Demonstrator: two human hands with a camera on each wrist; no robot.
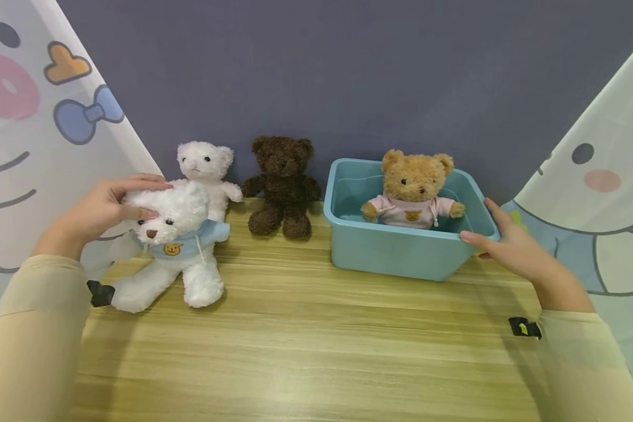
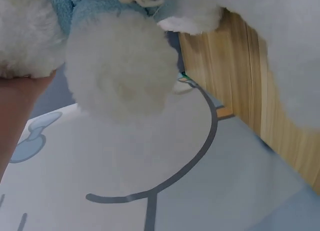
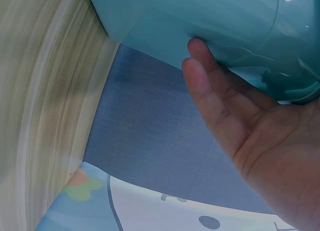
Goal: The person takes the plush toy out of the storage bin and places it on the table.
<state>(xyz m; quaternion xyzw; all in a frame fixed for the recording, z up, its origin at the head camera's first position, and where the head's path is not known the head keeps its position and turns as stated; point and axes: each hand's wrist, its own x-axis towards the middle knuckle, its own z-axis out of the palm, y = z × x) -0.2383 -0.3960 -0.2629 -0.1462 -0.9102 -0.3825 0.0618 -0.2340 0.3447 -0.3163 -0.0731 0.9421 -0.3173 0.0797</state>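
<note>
My left hand (image 1: pixel 101 206) grips the head of a white teddy bear (image 1: pixel 190 206) in a light blue hoodie, thumb near its eye. Its legs (image 1: pixel 203 285) reach down over the table top at the left, and in the left wrist view a furry white limb (image 2: pixel 122 66) looms close. At the right stands a blue-green plastic bin (image 1: pixel 385 252), its right corner held by my right hand (image 1: pixel 514 247). The thumb lies at the rim; in the right wrist view, fingers (image 3: pixel 220 113) are against the outer wall. A tan teddy bear (image 1: pixel 417 181) in a pink hoodie sits inside.
Against the grey back panel (image 1: pixel 348 76) sit a dark brown teddy bear (image 1: pixel 283 167) and a pale pinkish-white bear (image 1: pixel 206 161), partly hidden by the white one. Cartoon-printed cloths (image 1: pixel 31 140) flank the wooden table (image 1: pixel 306 346) on both sides.
</note>
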